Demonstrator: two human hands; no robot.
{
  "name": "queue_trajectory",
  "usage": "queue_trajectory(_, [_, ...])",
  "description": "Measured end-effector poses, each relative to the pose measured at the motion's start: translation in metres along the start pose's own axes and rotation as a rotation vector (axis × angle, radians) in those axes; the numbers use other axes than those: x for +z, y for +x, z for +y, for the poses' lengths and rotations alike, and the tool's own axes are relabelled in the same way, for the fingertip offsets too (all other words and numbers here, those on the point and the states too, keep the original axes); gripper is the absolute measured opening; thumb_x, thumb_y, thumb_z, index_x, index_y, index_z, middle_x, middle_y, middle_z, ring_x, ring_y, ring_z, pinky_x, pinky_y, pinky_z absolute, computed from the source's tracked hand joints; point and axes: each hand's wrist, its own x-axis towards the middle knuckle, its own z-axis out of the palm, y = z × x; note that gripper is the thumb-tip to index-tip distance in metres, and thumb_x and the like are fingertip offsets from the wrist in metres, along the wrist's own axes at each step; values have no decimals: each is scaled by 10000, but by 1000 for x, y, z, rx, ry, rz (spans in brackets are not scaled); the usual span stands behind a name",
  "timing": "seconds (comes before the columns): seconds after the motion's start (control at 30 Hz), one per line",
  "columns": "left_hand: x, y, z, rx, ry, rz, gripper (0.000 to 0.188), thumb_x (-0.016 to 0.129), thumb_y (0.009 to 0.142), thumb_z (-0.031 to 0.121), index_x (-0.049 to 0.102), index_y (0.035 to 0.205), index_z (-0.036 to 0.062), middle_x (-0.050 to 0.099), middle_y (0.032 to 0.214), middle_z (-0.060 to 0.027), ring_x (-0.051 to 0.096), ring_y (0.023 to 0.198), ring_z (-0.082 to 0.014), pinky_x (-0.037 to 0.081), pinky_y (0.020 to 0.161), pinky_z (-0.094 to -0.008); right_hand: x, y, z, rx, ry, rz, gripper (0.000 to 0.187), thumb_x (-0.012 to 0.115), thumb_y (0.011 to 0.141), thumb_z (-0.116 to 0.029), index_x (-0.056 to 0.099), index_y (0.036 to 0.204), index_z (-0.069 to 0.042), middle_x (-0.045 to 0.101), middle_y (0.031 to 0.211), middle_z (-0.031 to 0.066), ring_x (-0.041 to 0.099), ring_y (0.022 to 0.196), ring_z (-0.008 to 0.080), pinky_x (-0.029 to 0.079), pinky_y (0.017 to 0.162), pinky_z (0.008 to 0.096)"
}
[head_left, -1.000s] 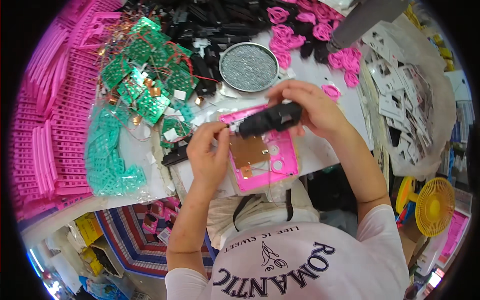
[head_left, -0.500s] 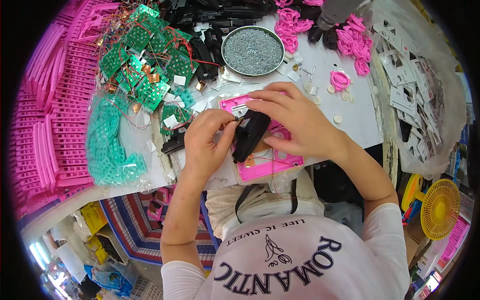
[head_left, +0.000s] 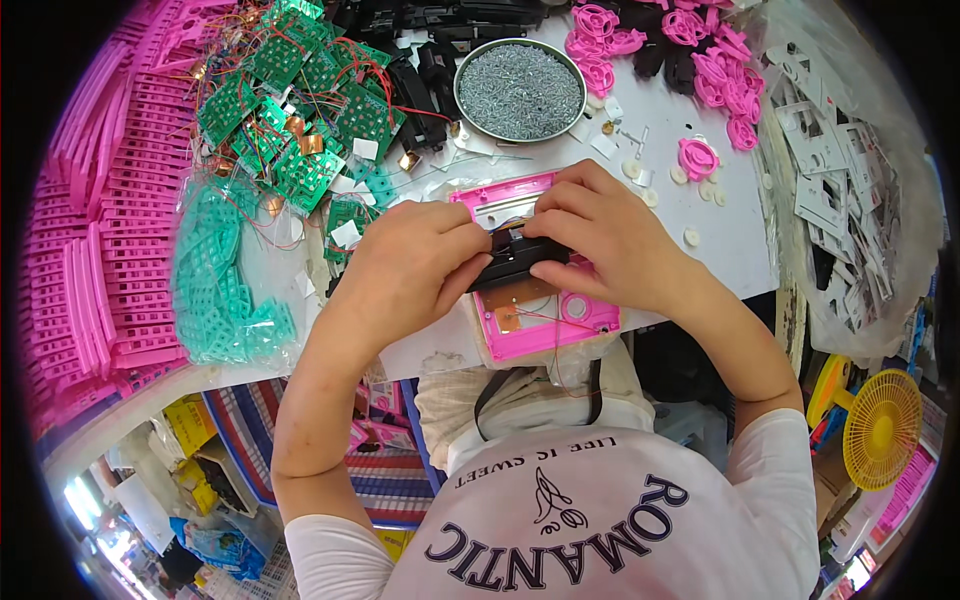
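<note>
Both hands, my left hand (head_left: 415, 265) and right hand (head_left: 610, 240), had lowered the gripped black part (head_left: 515, 265) onto the pink housing (head_left: 545, 320), seating it.

Both my bare forearms rise from the lower part of the frame and meet at its centre. My left hand (head_left: 405, 265) lies knuckles up, fingers curled and bunched, thumb tucked toward the middle. My right hand (head_left: 605, 240) comes in from the right, wrist bent, fingers spread and pressing down, fingertips facing my left hand's, the two hands almost touching.
</note>
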Motion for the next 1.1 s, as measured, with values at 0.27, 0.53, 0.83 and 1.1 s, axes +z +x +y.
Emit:
queue_trajectory(0.27, [-12,14,8,35,146,-171,120,740,773,70,658,859,55,617,805,-92,634,766,-316,497,647,-437,-1,3,-4,37,25,-46,366,805,748,-233,643,1046,-97,619,1026,82,567,1027,327,521,868,434])
queue_trajectory(0.53, [2,0,41,-93,330,-140,143,691,800,123,683,916,39,643,836,-97,658,788,-306,520,688,-429,10,0,-14,-42,-9,15,310,739,746,-171,666,1041,-108,618,1016,49,589,978,283,544,774,373])
queue_trajectory(0.83, [20,-11,29,-387,-112,9,185,704,920,156,741,1001,-6,690,795,-137,661,678,-279,504,612,-383,1,1,-46,4,-238,-20,311,687,724,-171,686,997,-22,616,973,67,595,935,245,552,729,344])
queue_trajectory(1.1, [19,1,16,-562,-358,-39,179,728,906,169,754,901,-9,699,688,-106,627,539,-132,482,529,-312,-5,-3,-49,40,-233,-113,467,727,701,-155,682,1151,-36,647,1124,85,637,1013,288,583,738,338])
